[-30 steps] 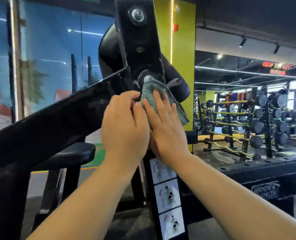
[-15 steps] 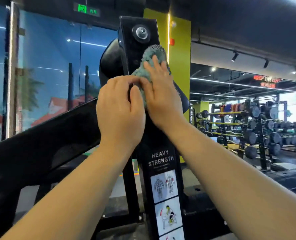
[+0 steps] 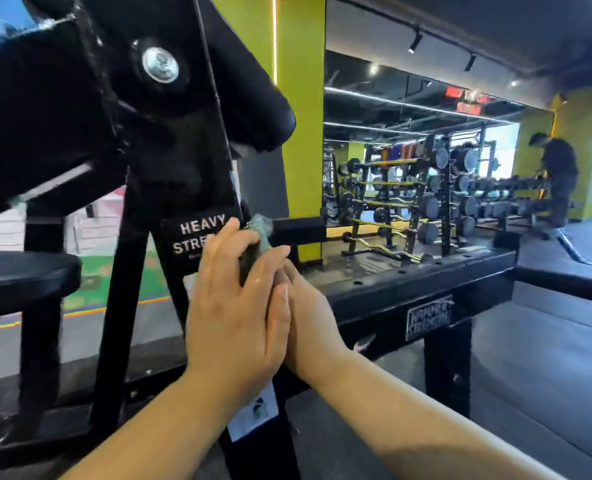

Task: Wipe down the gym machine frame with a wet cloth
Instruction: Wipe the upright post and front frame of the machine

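Left hand (image 3: 232, 303) was flat, fingers straight, pressing the cloth (image 3: 259, 226) on the frame upright (image 3: 183, 181). Cloth mostly hidden. Right hand (image 3: 310, 317) tucked behind, grip unreadable.

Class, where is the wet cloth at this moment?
Head view, centre: the cloth lies against the black upright, just right of the HEAVY STRENGTH label and left of a short black bar, at the fingertips of the left hand.
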